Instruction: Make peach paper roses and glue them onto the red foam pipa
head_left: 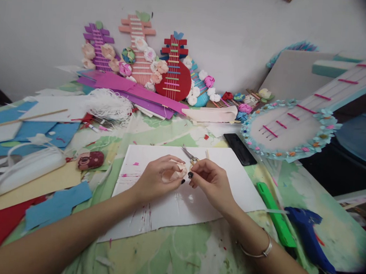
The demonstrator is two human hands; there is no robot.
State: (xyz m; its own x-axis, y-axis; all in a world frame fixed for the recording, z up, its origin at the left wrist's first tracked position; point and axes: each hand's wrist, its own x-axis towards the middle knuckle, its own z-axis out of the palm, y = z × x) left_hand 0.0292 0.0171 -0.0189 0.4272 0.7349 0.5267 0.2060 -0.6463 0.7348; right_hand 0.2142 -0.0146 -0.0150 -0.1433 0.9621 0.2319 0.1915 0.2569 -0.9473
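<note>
Cream paper flower [176,173]: above the middle of the white board [184,212], cupped in the left hand [158,175].
Left fingers: curled round the flower, gripping it by its side.
Right fingers: bent inward, thumb and forefinger brought together just beside the flower; whether the right hand [214,181] pinches anything, I cannot tell.
Petal risk: the thin-looking paper could crease or tear if the left grip tightens.
Scissors [188,154]: towards the white board's far edge, blades pointing away; so near the right hand that a careless knuckle could shove them.
Glue gun [309,231]: right of the white board; the right forearm swinging outward might knock it, and if it is hot, burn skin.
Hidden: the flower's underside, behind the left fingers; part of the scissors' handles, behind the right hand.
Cut off: the neck of the pale stringed model [286,131], beyond the white board's far right corner, leaves the view.
Hard to make out: the thin pale sticks [207,154] beside the scissors on the white board.
</note>
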